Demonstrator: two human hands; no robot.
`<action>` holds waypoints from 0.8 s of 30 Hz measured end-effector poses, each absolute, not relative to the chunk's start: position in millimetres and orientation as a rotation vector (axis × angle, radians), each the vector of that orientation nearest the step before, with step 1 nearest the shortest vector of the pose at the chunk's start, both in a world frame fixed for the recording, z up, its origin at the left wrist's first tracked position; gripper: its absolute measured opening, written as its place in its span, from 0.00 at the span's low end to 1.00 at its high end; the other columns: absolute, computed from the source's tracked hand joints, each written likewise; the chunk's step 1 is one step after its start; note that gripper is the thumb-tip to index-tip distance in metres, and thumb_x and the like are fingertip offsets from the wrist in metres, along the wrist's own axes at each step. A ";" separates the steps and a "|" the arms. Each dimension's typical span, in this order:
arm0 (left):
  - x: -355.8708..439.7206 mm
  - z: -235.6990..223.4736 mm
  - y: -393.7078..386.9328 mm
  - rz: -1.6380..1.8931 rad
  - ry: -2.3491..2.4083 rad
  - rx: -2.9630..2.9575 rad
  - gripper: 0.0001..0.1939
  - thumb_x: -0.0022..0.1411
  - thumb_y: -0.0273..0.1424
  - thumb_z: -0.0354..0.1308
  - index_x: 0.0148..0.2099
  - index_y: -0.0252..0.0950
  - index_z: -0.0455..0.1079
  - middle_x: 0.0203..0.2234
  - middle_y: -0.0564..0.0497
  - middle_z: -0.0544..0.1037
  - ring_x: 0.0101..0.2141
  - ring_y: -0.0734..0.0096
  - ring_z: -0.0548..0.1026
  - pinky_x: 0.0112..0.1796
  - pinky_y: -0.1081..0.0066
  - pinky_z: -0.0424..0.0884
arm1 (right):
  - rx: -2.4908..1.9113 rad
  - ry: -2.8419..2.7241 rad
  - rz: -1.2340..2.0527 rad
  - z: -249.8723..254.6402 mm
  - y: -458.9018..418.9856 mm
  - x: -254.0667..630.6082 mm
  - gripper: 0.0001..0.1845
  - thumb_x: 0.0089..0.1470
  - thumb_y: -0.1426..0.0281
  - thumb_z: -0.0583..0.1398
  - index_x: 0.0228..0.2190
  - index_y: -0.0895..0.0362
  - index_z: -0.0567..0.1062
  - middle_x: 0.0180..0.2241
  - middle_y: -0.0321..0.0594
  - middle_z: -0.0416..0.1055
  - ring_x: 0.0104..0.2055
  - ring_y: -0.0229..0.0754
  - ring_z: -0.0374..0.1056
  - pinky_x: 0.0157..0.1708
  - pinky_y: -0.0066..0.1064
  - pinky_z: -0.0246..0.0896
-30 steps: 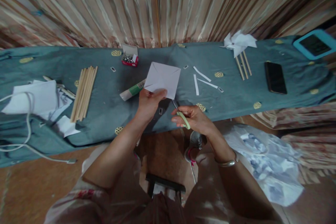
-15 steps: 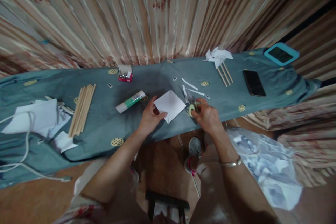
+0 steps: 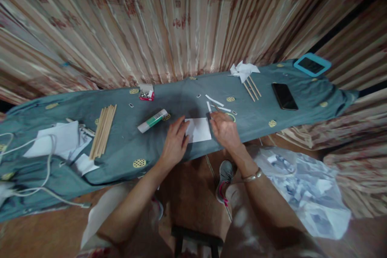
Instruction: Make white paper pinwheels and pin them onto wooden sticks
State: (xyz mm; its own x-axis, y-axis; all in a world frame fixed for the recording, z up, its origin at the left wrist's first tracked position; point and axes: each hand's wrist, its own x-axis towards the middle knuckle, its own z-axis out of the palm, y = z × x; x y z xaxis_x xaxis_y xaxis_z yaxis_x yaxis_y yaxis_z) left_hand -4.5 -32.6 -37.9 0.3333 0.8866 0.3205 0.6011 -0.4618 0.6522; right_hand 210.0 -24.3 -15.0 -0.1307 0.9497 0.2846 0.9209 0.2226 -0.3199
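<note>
A small white square of paper (image 3: 198, 130) lies flat near the front edge of the cloth-covered table. My left hand (image 3: 174, 140) holds its left side, the thumb and fingers closed at the edge. At the right edge, the curled fingers of my right hand (image 3: 224, 129) touch the paper; its thumb is mostly hidden. Scissors with pale green handles (image 3: 231, 117) lie on the cloth just behind my right hand, partly covered by it. Thin paper strips (image 3: 215, 100) are scattered beyond the paper. A glue stick (image 3: 152, 121) lies to the left of my left hand.
Wooden sticks (image 3: 103, 131) and white paper sheets (image 3: 56, 139) lie at left, with a white cable (image 3: 48, 165). Behind is a red box of metal pins (image 3: 146, 94). To the right are paper pinwheels (image 3: 244, 71), a phone (image 3: 284, 96), a blue-framed device (image 3: 312, 65) and a bag of scraps (image 3: 305, 189).
My right hand has let go of the scissors and moved left to the paper's right edge. The paper has been turned from a diamond position to lie with its sides squared to me.
</note>
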 end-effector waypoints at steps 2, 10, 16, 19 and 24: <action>0.7 -39.9 -38.2 0.767 1.257 2.352 0.20 0.66 0.26 0.50 0.59 0.32 0.68 0.62 0.36 0.68 0.64 0.50 0.63 0.62 0.47 0.61 | -1.582 -2.221 0.203 -21.1 -27.8 189.2 0.22 0.65 0.72 0.48 0.54 0.63 0.73 0.57 0.55 0.71 0.58 0.53 0.67 0.60 0.45 0.61; -23.2 -43.5 -60.4 0.501 1.218 2.513 0.20 0.69 0.32 0.50 0.60 0.30 0.68 0.61 0.36 0.70 0.63 0.52 0.66 0.61 0.48 0.63 | -1.523 -2.282 0.339 -42.0 -32.1 177.2 0.24 0.65 0.71 0.50 0.59 0.63 0.69 0.62 0.58 0.64 0.64 0.55 0.60 0.62 0.50 0.58; -93.3 -30.0 -45.6 0.949 1.611 2.319 0.16 0.66 0.34 0.53 0.53 0.36 0.73 0.49 0.40 0.78 0.53 0.53 0.72 0.57 0.50 0.67 | -1.476 -2.240 0.320 -45.0 -29.9 181.0 0.24 0.64 0.68 0.51 0.59 0.62 0.69 0.61 0.58 0.65 0.64 0.55 0.62 0.63 0.51 0.58; -116.1 -29.5 -23.5 0.994 1.869 2.092 0.26 0.58 0.35 0.61 0.58 0.33 0.69 0.54 0.37 0.73 0.55 0.47 0.69 0.57 0.49 0.65 | -1.474 -2.144 0.312 -41.6 -29.1 182.6 0.27 0.64 0.64 0.53 0.61 0.60 0.66 0.63 0.58 0.63 0.66 0.56 0.60 0.63 0.53 0.57; -121.9 -35.4 2.1 0.891 1.891 1.898 0.16 0.55 0.35 0.60 0.45 0.35 0.75 0.43 0.42 0.78 0.48 0.50 0.72 0.53 0.53 0.67 | -1.490 -2.013 0.358 -31.5 -31.8 181.0 0.28 0.63 0.62 0.54 0.60 0.61 0.66 0.62 0.58 0.64 0.67 0.56 0.58 0.64 0.53 0.56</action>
